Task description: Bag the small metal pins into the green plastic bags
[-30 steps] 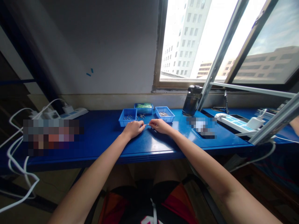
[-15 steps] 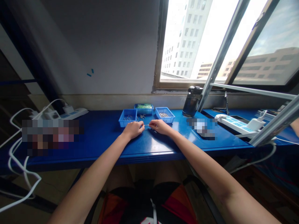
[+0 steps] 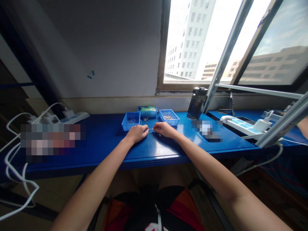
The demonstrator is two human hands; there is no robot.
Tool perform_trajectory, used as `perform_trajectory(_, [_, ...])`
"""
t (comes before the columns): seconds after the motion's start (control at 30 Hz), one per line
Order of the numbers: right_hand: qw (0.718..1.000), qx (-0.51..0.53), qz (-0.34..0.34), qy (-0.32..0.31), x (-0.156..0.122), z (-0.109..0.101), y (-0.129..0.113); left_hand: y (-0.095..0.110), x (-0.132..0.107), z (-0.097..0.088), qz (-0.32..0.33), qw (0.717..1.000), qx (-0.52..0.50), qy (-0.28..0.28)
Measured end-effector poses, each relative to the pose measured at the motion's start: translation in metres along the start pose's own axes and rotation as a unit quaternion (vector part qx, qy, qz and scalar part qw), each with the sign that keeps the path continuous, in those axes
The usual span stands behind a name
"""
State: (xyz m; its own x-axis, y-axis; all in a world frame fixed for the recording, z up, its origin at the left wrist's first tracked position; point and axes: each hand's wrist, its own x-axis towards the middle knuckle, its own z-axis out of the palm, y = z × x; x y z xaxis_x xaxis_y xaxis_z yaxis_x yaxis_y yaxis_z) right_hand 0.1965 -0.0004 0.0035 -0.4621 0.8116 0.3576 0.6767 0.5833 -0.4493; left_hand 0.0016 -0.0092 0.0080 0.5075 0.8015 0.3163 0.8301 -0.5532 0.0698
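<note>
Both my hands rest on the blue table (image 3: 96, 141) in front of three small blue trays. My left hand (image 3: 137, 132) and my right hand (image 3: 164, 129) are both closed in a pinch, and a thin metal pin (image 3: 150, 129) spans the gap between their fingertips. The left tray (image 3: 131, 120) holds a few small metal pieces. The right tray (image 3: 169, 116) holds a heap of them. Behind them the back tray (image 3: 147, 110) holds green parts. A few loose pins (image 3: 145, 120) lie between the trays.
A dark jar (image 3: 196, 103) stands right of the trays under the window. A white power strip (image 3: 243, 125) with a charger lies at right, another power strip (image 3: 69, 117) with white cables at left. Slanted metal bars (image 3: 279, 125) cross the right side.
Both hands stay in place, pinching the pin. The view has shifted slightly.
</note>
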Motion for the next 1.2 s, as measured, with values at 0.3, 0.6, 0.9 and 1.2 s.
perform_trajectory(0.3, [1.0, -0.01, -0.004, -0.017, 0.0003, -0.001, -0.0021, -0.0006, -0.001, -0.0018, 0.001, 1.0, -0.007, -0.005])
perform_trajectory(0.6, [1.0, -0.02, -0.014, -0.014, 0.0004, -0.0004, 0.0007, -0.0031, -0.0001, 0.0044, 0.028, 0.999, -0.01, 0.017])
perform_trajectory(0.9, [0.999, -0.024, -0.022, -0.01, 0.0015, 0.0021, 0.0029, -0.0026, -0.0004, 0.0021, 0.023, 1.0, -0.016, 0.01])
perform_trajectory(1.2, [0.999, -0.025, -0.021, -0.013, 0.0002, -0.0004, -0.0023, -0.005, 0.0, 0.0053, 0.036, 0.998, -0.042, 0.03])
